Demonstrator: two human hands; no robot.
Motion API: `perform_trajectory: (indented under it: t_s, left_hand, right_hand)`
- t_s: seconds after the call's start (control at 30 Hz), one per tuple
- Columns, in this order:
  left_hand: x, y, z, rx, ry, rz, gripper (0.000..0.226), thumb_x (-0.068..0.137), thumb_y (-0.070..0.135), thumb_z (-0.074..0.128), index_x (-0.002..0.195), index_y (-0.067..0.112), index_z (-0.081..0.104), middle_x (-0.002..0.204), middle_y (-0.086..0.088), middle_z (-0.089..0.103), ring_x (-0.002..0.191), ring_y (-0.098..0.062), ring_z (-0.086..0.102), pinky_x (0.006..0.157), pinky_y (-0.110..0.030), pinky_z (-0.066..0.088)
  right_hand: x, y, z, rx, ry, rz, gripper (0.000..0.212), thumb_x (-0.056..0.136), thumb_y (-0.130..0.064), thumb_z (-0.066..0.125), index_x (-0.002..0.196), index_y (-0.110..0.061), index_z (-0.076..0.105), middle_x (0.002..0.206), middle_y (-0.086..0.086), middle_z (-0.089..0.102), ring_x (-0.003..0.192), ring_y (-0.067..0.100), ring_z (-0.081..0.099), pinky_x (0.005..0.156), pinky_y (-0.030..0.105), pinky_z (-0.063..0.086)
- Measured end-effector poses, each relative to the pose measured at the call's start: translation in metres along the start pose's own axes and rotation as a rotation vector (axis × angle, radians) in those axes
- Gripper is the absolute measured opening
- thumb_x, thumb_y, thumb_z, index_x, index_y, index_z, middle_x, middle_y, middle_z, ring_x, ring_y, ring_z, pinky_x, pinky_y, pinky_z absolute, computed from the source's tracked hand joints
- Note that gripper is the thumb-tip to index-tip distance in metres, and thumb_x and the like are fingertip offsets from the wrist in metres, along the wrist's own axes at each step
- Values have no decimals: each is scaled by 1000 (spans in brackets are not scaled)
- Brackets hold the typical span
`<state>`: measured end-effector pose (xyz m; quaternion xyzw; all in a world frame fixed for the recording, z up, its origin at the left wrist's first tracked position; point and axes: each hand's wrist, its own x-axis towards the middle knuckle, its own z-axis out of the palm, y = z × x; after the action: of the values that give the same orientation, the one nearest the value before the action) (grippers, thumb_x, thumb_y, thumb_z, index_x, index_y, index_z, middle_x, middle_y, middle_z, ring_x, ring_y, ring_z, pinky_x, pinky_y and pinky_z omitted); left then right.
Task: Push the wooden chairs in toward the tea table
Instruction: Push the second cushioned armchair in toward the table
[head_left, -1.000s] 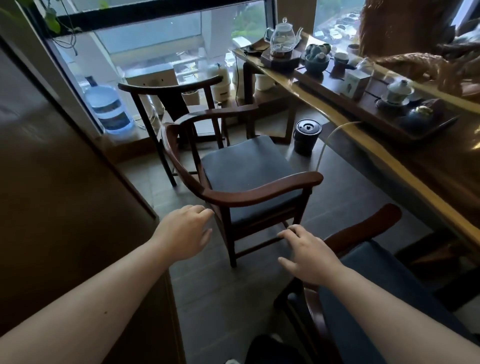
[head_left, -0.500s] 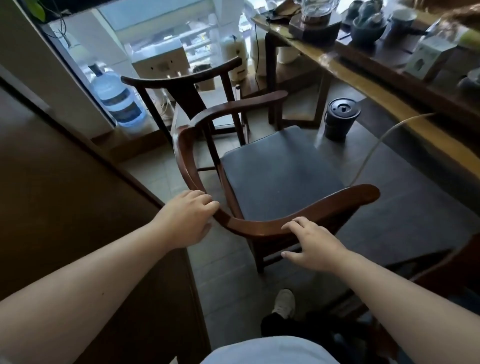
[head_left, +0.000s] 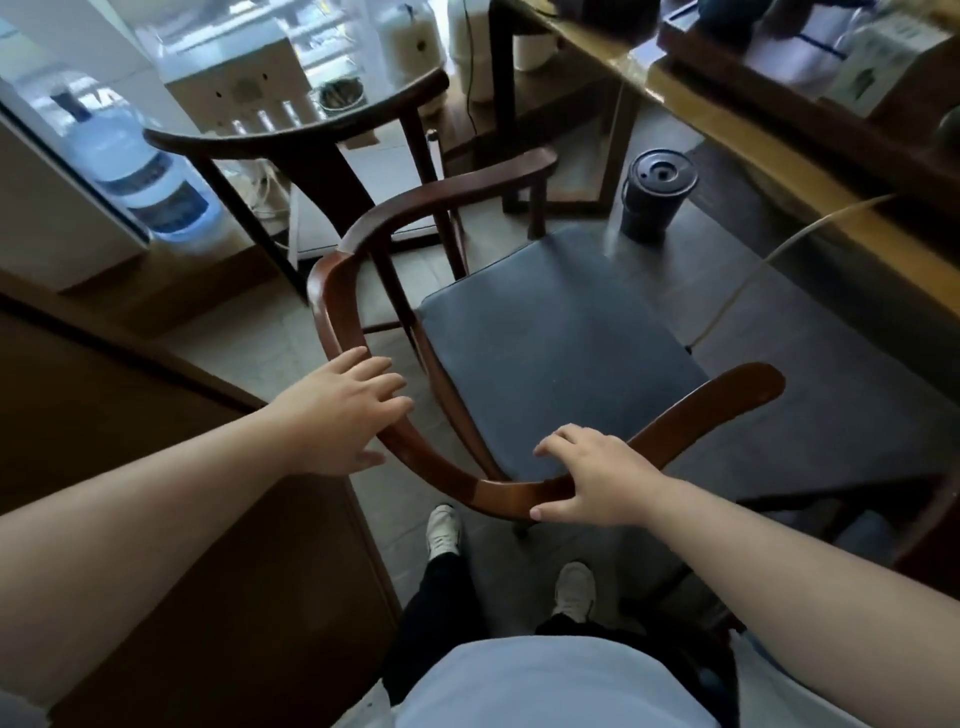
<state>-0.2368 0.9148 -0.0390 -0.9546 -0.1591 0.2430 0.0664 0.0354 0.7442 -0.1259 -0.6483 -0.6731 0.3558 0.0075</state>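
Observation:
The nearest wooden chair (head_left: 550, 343) has a curved brown back rail and a dark blue seat cushion. It stands just in front of me, facing the tea table (head_left: 727, 122) at the upper right, with floor between them. My left hand (head_left: 343, 410) lies on the left bend of the rail, fingers spread across it. My right hand (head_left: 592, 475) sits on the rear of the rail, fingers over the inner side and thumb on the outer edge. A second wooden chair (head_left: 291, 148) stands behind the first, by the window. An armrest of a third chair (head_left: 930, 519) shows at the right edge.
A black lidded bin (head_left: 657, 195) stands on the floor between chair and table. A white hose (head_left: 753, 265) runs down from the table. A dark wooden cabinet (head_left: 156, 519) hems in the left side. A water bottle (head_left: 140, 176) sits by the window. My feet (head_left: 441, 532) are behind the chair.
I have stepped up to the chair and the view has tipped downward. Both hands have gone from hovering near the rail to resting on it. The chair looks unmoved.

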Motion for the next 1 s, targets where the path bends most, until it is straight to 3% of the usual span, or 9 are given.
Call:
perform_trajectory:
  t_s: [0.17, 0.27, 0.37, 0.43, 0.57, 0.7, 0.83, 1.0]
  left_hand:
    - [29, -42, 31, 63, -75, 139, 75, 77, 57, 62, 141, 30, 34, 156, -10, 25, 143, -33, 11, 116, -54, 12]
    - [45, -50, 42, 58, -82, 236, 52, 85, 39, 55, 135, 29, 44, 150, -7, 37, 139, -34, 24, 115, -51, 22]
    - [53, -57, 47, 41, -107, 311, 31, 87, 28, 48, 117, 28, 53, 120, 3, 61, 109, -25, 55, 96, -43, 44]
    - [55, -60, 48, 10, -121, 334, 26, 87, 25, 46, 112, 26, 55, 103, 6, 65, 93, -23, 60, 83, -41, 50]
    - [58, -63, 55, -27, -99, 366, 27, 88, 25, 46, 113, 26, 56, 101, 7, 66, 91, -21, 62, 82, -40, 51]
    - [59, -60, 55, -46, -115, 337, 28, 88, 28, 45, 113, 28, 57, 102, 8, 67, 93, -19, 63, 82, -39, 52]
    - [68, -29, 45, -76, -77, 283, 20, 84, 30, 46, 100, 29, 58, 88, 7, 67, 82, -20, 64, 72, -38, 52]
    - [88, 31, 20, -85, 17, 271, 15, 79, 33, 51, 90, 26, 59, 75, 4, 66, 70, -24, 64, 54, -30, 34]
  right_hand:
    - [28, -12, 22, -73, -57, 132, 85, 72, -78, 62, 139, -30, 42, 140, 1, 47, 128, 24, 40, 106, 45, 38]
    - [44, -17, 33, -109, -204, 198, 89, 67, -80, 62, 138, -31, 41, 137, 3, 49, 124, 28, 44, 101, 48, 39]
    - [59, -21, 39, -146, -329, 197, 80, 62, -81, 63, 125, -33, 49, 116, 1, 58, 110, 28, 56, 88, 45, 43]
    - [63, -22, 43, -205, -335, 168, 62, 61, -74, 64, 106, -32, 55, 92, -5, 57, 95, 27, 62, 71, 40, 45]
    - [66, -19, 43, -267, -287, 118, 52, 54, -68, 56, 89, -30, 55, 66, -10, 48, 69, 26, 57, 55, 34, 38]
    - [64, -15, 40, -236, -326, 121, 51, 58, -67, 58, 90, -27, 59, 71, -8, 55, 71, 24, 56, 58, 34, 42]
    - [45, 6, 29, -189, -385, 169, 48, 59, -62, 63, 91, -27, 62, 84, -5, 66, 82, 25, 63, 70, 36, 53]
    - [12, 55, 4, -226, -507, 254, 55, 56, -60, 64, 100, -27, 63, 92, -3, 67, 86, 24, 64, 77, 37, 56]
